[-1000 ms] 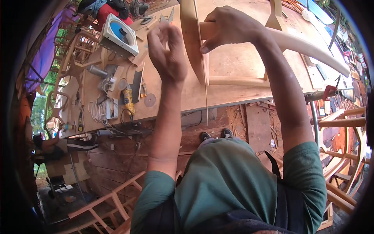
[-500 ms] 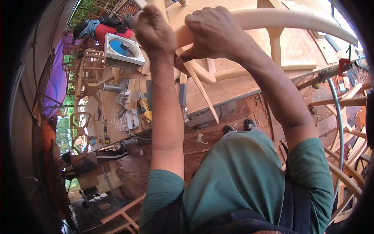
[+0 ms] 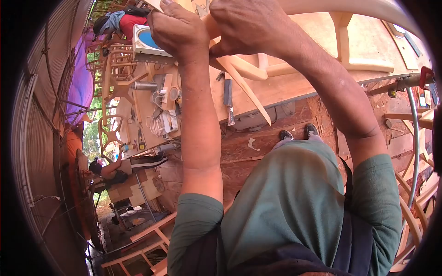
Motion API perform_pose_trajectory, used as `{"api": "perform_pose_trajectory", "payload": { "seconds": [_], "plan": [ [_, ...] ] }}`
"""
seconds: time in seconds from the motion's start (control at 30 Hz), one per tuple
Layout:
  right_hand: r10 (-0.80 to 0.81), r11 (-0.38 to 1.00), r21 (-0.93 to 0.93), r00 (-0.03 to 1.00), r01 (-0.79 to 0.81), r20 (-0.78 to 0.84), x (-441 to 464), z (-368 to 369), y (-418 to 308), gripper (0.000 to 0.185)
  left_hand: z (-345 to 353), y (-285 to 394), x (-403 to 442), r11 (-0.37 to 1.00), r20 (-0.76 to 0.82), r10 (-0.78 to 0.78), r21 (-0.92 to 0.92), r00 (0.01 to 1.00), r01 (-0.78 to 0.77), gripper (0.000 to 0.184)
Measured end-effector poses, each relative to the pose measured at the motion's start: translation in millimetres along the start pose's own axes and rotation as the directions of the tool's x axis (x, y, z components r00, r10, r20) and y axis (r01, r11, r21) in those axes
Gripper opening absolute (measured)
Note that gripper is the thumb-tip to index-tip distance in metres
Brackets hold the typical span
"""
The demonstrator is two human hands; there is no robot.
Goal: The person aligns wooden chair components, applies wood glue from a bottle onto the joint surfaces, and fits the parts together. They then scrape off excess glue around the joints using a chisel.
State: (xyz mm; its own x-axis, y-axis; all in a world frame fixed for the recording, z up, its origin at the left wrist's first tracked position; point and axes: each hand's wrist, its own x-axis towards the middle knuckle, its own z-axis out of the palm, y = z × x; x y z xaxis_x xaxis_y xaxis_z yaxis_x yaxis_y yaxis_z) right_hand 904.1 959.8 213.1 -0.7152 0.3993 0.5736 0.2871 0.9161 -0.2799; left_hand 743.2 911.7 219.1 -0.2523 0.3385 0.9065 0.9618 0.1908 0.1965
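At the top of the head view, my right hand [image 3: 248, 27] is closed around a pale, curved wooden chair rail [image 3: 363, 10]. My left hand [image 3: 178, 32] is beside it, fingers curled in and thumb pointing up; what it grips is hidden by the hand and the frame edge. Below the hands, a tapered wooden leg [image 3: 248, 89] slants down past the bench edge. Further right, an upright wooden piece [image 3: 342, 41] joins the same chair frame.
The frame lies on a wooden workbench [image 3: 317, 85]. A dark-handled tool [image 3: 228, 94], a white box with a blue disc [image 3: 154, 51] and wooden chair parts [image 3: 111, 133] lie leftward. A red clamp [image 3: 426, 78] is at right. Two people [image 3: 113, 172] are at the left.
The view has tilted, so the bench and hands sit higher in the picture. My left hand has turned slightly and its thumb now shows. My right hand stays on the rail.
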Motion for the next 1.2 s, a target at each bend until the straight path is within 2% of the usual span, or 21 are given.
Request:
{"api": "perform_pose_trajectory", "payload": {
  "seconds": [0.07,0.17,0.2,0.23,0.3,0.37,0.43,0.47,0.53,0.57,0.63,0.67,0.7,0.77,0.83,0.9,1.03,1.13,1.2],
  "plan": [
    [-0.008,1.0,-0.012,0.999,0.008,-0.033,0,4,1,0.048,2,-6,2,0.999,0.032,-0.046,-0.013,0.998,0.046,0.055],
    [-0.001,1.0,0.007,0.998,0.001,-0.055,-1,4,1,0.05,10,-40,-2,0.992,0.086,0.011,0.127,0.996,-0.022,0.03],
    [0.016,1.0,0.015,0.999,-0.015,-0.033,-1,2,0,0.052,8,-35,2,0.996,0.085,-0.015,-0.087,0.996,0.023,0.03],
    [0.031,0.999,0.021,0.999,-0.031,-0.015,-1,-1,-1,0.053,2,-31,2,0.945,0.167,-0.086,-0.299,0.982,0.134,0.036],
    [0.031,0.999,-0.017,0.999,-0.032,-0.032,0,2,-2,0.056,-10,-21,3,0.681,0.36,-0.144,-0.64,0.922,0.356,0.052],
    [0.032,0.998,-0.048,0.998,-0.034,-0.047,1,2,0,0.058,-31,-10,0,0.256,0.505,-0.164,-0.808,0.848,0.531,0.066],
    [0.02,0.998,-0.061,0.999,-0.023,-0.039,0,-2,-4,0.061,-38,-13,-6,0.205,0.532,-0.303,-0.774,0.791,0.599,0.076],
    [0.035,0.997,-0.074,0.997,-0.03,0.068,0,-9,-5,0.049,-34,-19,-12,0.216,0.549,-0.269,-0.767,0.792,0.605,0.077],
    [0.05,0.998,-0.047,0.999,-0.05,-0.003,-2,-1,-7,0.065,-21,-27,-24,0.237,0.577,-0.202,-0.755,0.792,0.611,0.078],
    [0.055,0.998,-0.034,0.998,-0.057,-0.037,-2,3,-7,0.073,-18,-26,-32,0.353,0.501,-0.152,-0.778,0.852,0.52,0.075],
    [0.073,0.996,-0.042,0.997,-0.073,0.012,-1,2,-6,0.073,-19,-18,-41,0.359,0.508,-0.199,-0.758,0.838,0.545,0.067],
    [0.078,0.996,-0.046,0.996,-0.076,0.04,0,3,-5,0.073,-16,-27,-47,0.465,0.474,-0.21,-0.721,0.855,0.513,0.058],
    [0.062,0.996,-0.062,0.998,-0.062,-0.007,1,6,-5,0.071,-12,-28,-46,0.594,0.417,-0.203,-0.667,0.886,0.45,0.052],
    [0.021,0.995,-0.094,0.995,-0.03,-0.1,1,12,-3,0.068,-12,-27,-47,0.681,0.367,-0.188,-0.62,0.911,0.39,0.047],
    [0.007,0.994,-0.111,0.995,-0.017,-0.096,1,9,-6,0.07,-12,-26,-48,0.63,0.37,-0.232,-0.648,0.9,0.429,0.04],
    [0.007,0.989,-0.15,0.998,-0.015,-0.057,2,7,-6,0.072,-10,-30,-49,0.656,0.374,-0.223,-0.626,0.9,0.422,0.04],
    [-0.056,0.987,-0.158,0.989,0.034,-0.136,-1,15,-2,0.079,-11,-28,-54,0.612,0.347,-0.234,-0.673,0.908,0.415,0.047],
    [-0.034,0.985,-0.17,0.996,0.02,-0.083,1,13,-3,0.081,-6,-38,-56,0.553,0.34,-0.247,-0.72,0.907,0.42,0.052],
    [-0.029,0.988,-0.154,0.997,0.017,-0.075,1,12,-4,0.081,-12,-36,-56,0.582,0.338,-0.198,-0.715,0.92,0.387,0.054]
  ]
}}
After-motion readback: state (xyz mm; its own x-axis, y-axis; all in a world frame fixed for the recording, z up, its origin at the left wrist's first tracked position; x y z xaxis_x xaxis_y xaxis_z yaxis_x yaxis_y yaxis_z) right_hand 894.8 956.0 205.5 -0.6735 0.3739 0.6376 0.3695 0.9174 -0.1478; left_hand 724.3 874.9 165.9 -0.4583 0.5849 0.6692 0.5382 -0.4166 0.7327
